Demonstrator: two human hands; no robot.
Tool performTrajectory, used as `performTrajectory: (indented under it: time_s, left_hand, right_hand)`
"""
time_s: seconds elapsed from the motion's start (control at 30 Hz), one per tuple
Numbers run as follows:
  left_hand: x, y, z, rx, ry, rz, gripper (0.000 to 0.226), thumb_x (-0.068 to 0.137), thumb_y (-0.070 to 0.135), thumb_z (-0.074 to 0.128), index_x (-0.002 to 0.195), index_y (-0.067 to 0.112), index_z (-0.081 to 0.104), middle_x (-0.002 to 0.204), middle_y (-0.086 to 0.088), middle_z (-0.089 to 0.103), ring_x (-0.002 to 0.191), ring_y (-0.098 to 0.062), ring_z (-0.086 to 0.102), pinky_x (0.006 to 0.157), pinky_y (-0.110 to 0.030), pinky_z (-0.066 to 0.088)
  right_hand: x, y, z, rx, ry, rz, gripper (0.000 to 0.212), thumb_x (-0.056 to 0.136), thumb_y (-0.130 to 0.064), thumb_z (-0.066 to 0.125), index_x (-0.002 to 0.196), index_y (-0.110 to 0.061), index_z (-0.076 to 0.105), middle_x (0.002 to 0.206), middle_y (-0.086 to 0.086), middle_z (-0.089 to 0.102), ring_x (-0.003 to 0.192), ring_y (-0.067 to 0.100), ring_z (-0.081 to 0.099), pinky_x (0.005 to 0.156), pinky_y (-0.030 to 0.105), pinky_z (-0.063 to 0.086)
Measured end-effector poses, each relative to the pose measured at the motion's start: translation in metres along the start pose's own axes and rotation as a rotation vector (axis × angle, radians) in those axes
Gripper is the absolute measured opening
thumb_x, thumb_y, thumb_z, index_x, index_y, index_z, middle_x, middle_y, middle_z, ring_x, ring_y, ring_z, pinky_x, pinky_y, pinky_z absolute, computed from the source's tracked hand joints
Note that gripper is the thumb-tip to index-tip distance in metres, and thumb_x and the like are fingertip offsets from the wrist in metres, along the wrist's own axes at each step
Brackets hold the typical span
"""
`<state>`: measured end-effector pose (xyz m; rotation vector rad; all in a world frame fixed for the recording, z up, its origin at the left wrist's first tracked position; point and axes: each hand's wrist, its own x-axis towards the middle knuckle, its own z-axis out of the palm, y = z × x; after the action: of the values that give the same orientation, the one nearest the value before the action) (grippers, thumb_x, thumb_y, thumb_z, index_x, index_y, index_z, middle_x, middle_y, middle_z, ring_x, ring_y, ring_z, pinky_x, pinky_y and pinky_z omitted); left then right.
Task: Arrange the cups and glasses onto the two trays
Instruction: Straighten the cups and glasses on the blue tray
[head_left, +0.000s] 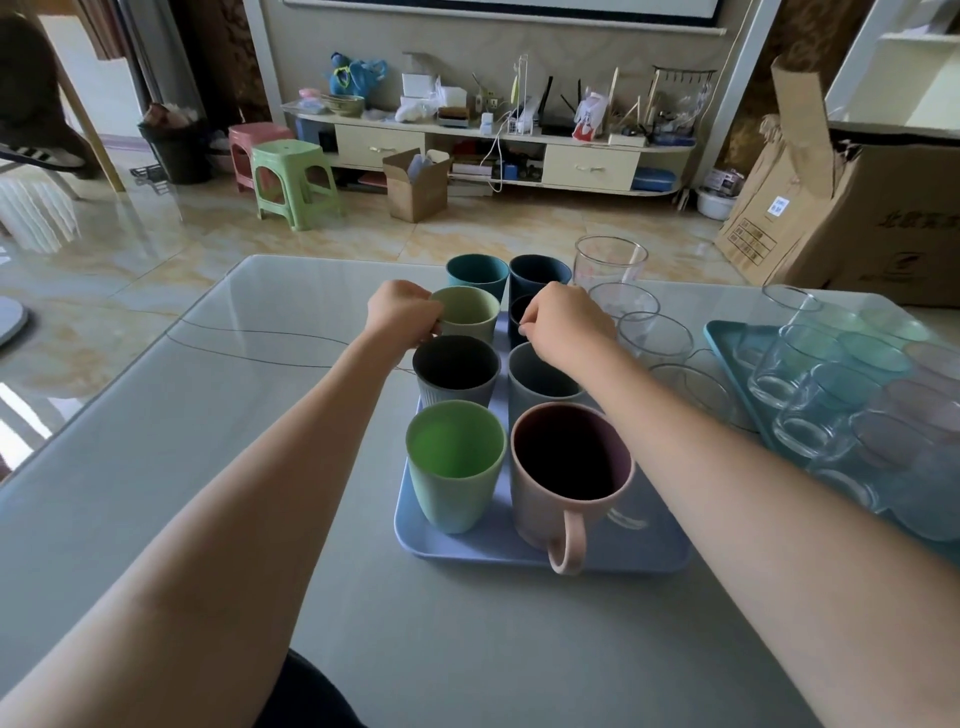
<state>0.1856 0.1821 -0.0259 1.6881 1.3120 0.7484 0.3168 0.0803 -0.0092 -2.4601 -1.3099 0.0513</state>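
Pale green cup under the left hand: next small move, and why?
Probably seat it and let go. The left hand grips the pale green cup at the far end of the blue tray, behind the dark grey cup. The right hand pinches the dark cup beside it. Whether either cup already rests on the tray cannot be told.

Grey glass-topped table (208, 415) with a rounded far-left corner carries everything. A periwinkle-blue rectangular plastic tray (634, 551) sits mid-table, loaded with coloured cups. A teal rectangular plastic tray (719, 338) lies to its right, near the table's right edge, loaded with small clear glasses. Directly on the tabletop beyond the blue tray: a teal plastic cup (477, 271), a dark navy plastic cup (537, 273) just beside it, and a tall clear glass tumbler (610, 260) to their right. A thin dark wire (260, 332) loops across the left half of the table.
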Motion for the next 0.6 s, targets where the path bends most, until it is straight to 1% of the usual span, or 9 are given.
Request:
performTrajectory:
  time_s: [0.07, 0.13, 0.2, 0.3, 0.43, 0.47, 0.53, 0.57, 0.6]
  left_hand:
    - [-0.001, -0.001, -0.002, -0.005, -0.004, -0.011, 0.019, 0.079, 0.004, 0.051, 0.064, 0.014, 0.057, 0.065, -0.006, 0.056, 0.050, -0.015, 0.048, 0.050, -0.022, 0.047]
    - [-0.002, -0.002, -0.002, -0.009, -0.026, -0.028, 0.013, 0.080, 0.006, 0.051, 0.076, 0.008, 0.064, 0.062, -0.004, 0.055, 0.048, -0.013, 0.047, 0.048, -0.021, 0.045]
    - [-0.003, -0.002, -0.001, -0.019, -0.043, -0.031, 0.015, 0.081, 0.006, 0.051, 0.085, 0.005, 0.066, 0.061, -0.003, 0.055, 0.048, -0.012, 0.047, 0.049, -0.020, 0.045]
    - [-0.005, -0.001, -0.001, -0.034, -0.054, -0.036, 0.013, 0.083, 0.007, 0.052, 0.084, 0.007, 0.065, 0.061, -0.002, 0.055, 0.048, -0.011, 0.047, 0.049, -0.020, 0.044]
    - [-0.005, -0.003, -0.003, -0.048, -0.077, -0.049, 0.009, 0.084, 0.010, 0.056, 0.082, 0.009, 0.064, 0.060, -0.001, 0.056, 0.047, -0.010, 0.047, 0.045, -0.017, 0.043]
    - [-0.005, -0.003, -0.004, -0.056, -0.081, -0.050, 0.009, 0.085, 0.015, 0.058, 0.083, 0.009, 0.064, 0.060, -0.001, 0.057, 0.048, -0.010, 0.048, 0.043, -0.017, 0.043]
    - [-0.003, -0.004, -0.005, -0.075, -0.077, -0.050, 0.023, 0.087, 0.031, 0.058, 0.085, 0.009, 0.063, 0.061, -0.002, 0.058, 0.048, -0.013, 0.046, 0.042, -0.019, 0.041]
    - [-0.001, -0.004, -0.006, -0.081, -0.064, -0.056, 0.030, 0.088, 0.038, 0.055, 0.086, 0.008, 0.061, 0.061, -0.003, 0.058, 0.048, -0.013, 0.044, 0.043, -0.020, 0.040]
    - [0.002, -0.004, -0.006, -0.083, -0.042, -0.063, 0.035, 0.089, 0.042, 0.051, 0.088, 0.008, 0.060, 0.062, -0.004, 0.058, 0.047, -0.014, 0.043, 0.044, -0.021, 0.039]
  right_hand:
    - [-0.001, 0.000, 0.000, 0.004, 0.005, 0.000, 0.023, 0.090, -0.018, 0.058, 0.111, -0.018, 0.067, 0.114, 0.006, 0.067, 0.101, 0.029, 0.063, 0.088, 0.041, 0.051]
    - [-0.002, -0.001, -0.001, 0.007, -0.004, 0.002, 0.023, 0.090, -0.019, 0.058, 0.111, -0.018, 0.068, 0.114, 0.006, 0.067, 0.101, 0.030, 0.063, 0.088, 0.041, 0.051]
    - [-0.001, -0.001, -0.002, 0.016, -0.020, 0.004, 0.024, 0.090, -0.020, 0.059, 0.111, -0.018, 0.068, 0.115, 0.006, 0.067, 0.101, 0.030, 0.063, 0.087, 0.040, 0.052]
    - [-0.001, -0.002, -0.004, 0.012, -0.024, -0.004, 0.025, 0.090, -0.021, 0.058, 0.113, -0.017, 0.067, 0.115, 0.006, 0.066, 0.101, 0.029, 0.063, 0.088, 0.039, 0.051]
    - [0.001, -0.003, -0.004, -0.003, -0.038, -0.007, 0.025, 0.090, -0.021, 0.058, 0.113, -0.015, 0.067, 0.114, 0.007, 0.066, 0.102, 0.029, 0.062, 0.086, 0.038, 0.052]
    - [0.001, -0.002, -0.004, -0.001, -0.037, -0.015, 0.023, 0.090, -0.023, 0.058, 0.108, -0.013, 0.067, 0.109, 0.007, 0.066, 0.099, 0.029, 0.062, 0.083, 0.037, 0.052]
    - [0.002, -0.003, -0.007, 0.026, -0.002, -0.040, 0.019, 0.092, -0.027, 0.057, 0.088, -0.009, 0.063, 0.089, 0.009, 0.062, 0.085, 0.030, 0.059, 0.071, 0.034, 0.048]
    - [0.003, -0.005, -0.011, 0.040, 0.030, -0.052, 0.020, 0.093, -0.026, 0.056, 0.082, -0.010, 0.060, 0.084, 0.010, 0.059, 0.079, 0.030, 0.056, 0.067, 0.033, 0.044]
    - [0.006, -0.007, -0.015, 0.047, 0.068, -0.068, 0.019, 0.093, -0.023, 0.055, 0.082, -0.009, 0.062, 0.083, 0.011, 0.060, 0.077, 0.030, 0.055, 0.066, 0.033, 0.043]
